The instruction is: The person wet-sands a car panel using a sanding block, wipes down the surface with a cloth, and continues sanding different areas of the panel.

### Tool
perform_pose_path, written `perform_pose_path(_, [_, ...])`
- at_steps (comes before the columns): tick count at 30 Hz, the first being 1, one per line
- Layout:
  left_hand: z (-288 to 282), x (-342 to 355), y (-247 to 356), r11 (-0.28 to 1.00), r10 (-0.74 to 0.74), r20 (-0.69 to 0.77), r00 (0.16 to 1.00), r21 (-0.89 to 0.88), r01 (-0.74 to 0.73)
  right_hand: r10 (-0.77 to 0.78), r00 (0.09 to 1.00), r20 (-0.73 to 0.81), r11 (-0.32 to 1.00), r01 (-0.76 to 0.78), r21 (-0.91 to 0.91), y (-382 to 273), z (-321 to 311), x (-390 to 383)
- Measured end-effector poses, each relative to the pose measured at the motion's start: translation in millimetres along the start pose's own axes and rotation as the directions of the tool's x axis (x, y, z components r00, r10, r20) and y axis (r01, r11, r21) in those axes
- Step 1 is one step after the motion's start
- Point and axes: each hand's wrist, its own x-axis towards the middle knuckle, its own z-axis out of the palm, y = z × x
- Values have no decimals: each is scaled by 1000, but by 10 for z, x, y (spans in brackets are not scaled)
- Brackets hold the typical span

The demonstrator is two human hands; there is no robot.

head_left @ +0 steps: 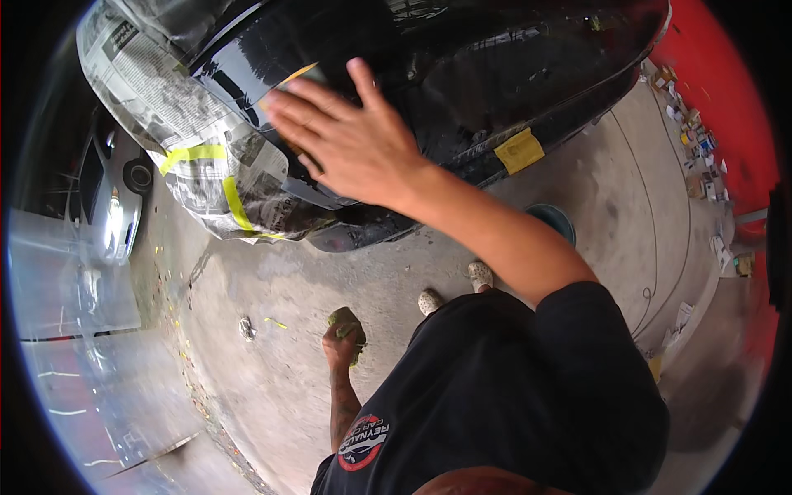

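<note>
My right hand (342,140) lies flat on the glossy black car panel (272,49), fingers stretched and thumb spread. A thin sheet with an orange-yellow edge (299,74), perhaps sandpaper, shows beside and under the fingers; the palm hides most of it. Lower down, away from the car, my left hand (337,348) is closed around a damp-looking greenish-brown cloth (348,322). Newspaper (157,82) masks the part of the car left of the panel, fixed with bright yellow tape (237,202). A yellow rectangular piece (520,151) sits on the lower black bumper, right of my forearm.
Below the bumper stands a dark round bucket (553,221), partly behind my right arm. A cable (656,239) runs over the concrete floor at right. Boxes and litter (701,157) line the red wall (734,91). Another car (107,190) and clear plastic sheeting (74,280) are at left.
</note>
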Motion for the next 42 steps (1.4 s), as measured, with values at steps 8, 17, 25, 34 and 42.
perform_pose_path(8, [-58,-195,81,988,-153,-17,988,-20,153,215,973,-82,971,-222,-91,386,-327,-169])
perform_pose_path(17, [-36,-343,-247,997,-69,-35,997,27,70,279,950,-139,953,-292,-82,848,-352,-397])
perform_pose_path(25, [-75,-390,-408,991,-131,21,991,-14,131,214,965,-151,977,-214,15,741,-302,-365])
perform_pose_path(34, [-52,-602,124,963,-265,87,960,-29,268,527,816,-237,844,-535,32,1371,-457,-517])
perform_pose_path(42, [-133,-420,-485,994,-105,-11,994,42,105,686,617,-385,691,-718,81,2244,-460,-710])
